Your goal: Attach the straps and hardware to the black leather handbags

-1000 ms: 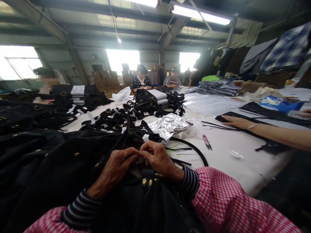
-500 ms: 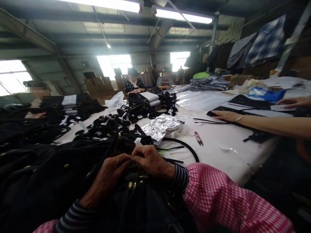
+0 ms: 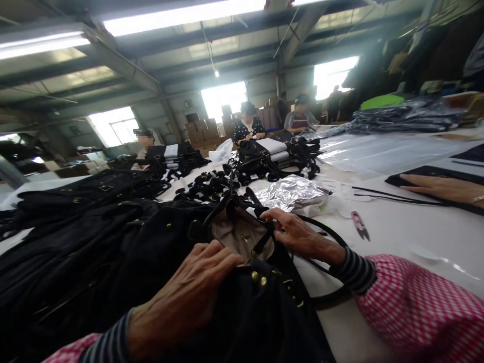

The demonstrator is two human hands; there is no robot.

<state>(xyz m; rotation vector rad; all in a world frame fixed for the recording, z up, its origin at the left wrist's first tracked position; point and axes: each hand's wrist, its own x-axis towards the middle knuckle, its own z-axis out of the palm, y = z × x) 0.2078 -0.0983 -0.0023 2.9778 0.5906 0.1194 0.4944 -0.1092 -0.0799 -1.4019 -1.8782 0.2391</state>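
A black handbag point(image 3: 242, 312) with gold studs lies on the white table in front of me, its mouth pulled wide so the tan lining point(image 3: 236, 233) shows. My left hand point(image 3: 189, 292) lies on the bag's near rim with fingers curled over the edge. My right hand point(image 3: 298, 234) grips the far rim of the bag beside a black strap. A long black handle loops round under my right wrist.
More black bags point(image 3: 83, 201) are heaped at the left, and loose straps point(image 3: 207, 186) lie beyond. Crumpled silver foil point(image 3: 293, 194) and small pink snips point(image 3: 359, 224) lie on the white table point(image 3: 416, 237). A co-worker's hand point(image 3: 438, 186) rests at right. Other people sit far behind.
My hands, pinched together over the bag's top before, have spread apart and pulled the bag's mouth wide. The view has swung left and lower.
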